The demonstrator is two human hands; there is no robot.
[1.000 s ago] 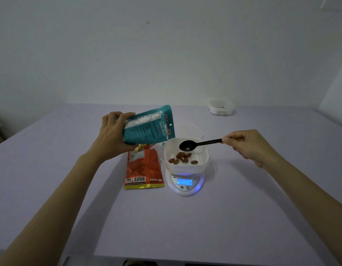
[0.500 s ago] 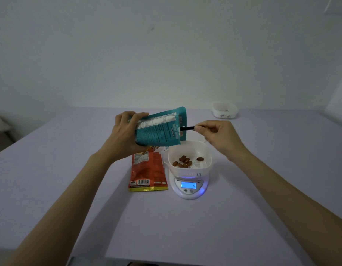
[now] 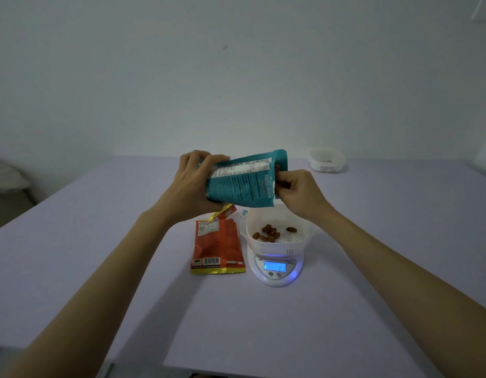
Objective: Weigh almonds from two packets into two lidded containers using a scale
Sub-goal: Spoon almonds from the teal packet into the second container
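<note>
My left hand (image 3: 192, 184) grips a teal almond packet (image 3: 241, 184) and holds it tilted, mouth to the right, above the scale. My right hand (image 3: 299, 192) is at the packet's open mouth, fingers curled round a black spoon. The spoon is almost wholly hidden by the fingers and the packet. Below them a white container (image 3: 304, 237) sits on the white scale (image 3: 274, 271), with several almonds (image 3: 267, 233) in it. The lit blue display reads 11. An orange packet (image 3: 217, 246) lies flat just left of the scale.
A second white container (image 3: 327, 159) stands at the back right of the lilac table (image 3: 113, 241). The table's front edge runs close to me, and a pale wall rises behind it.
My right hand has moved left from over the container to the packet's mouth, and the spoon has gone inside. The packet has risen and tilted more. One more almond lies in the container.
</note>
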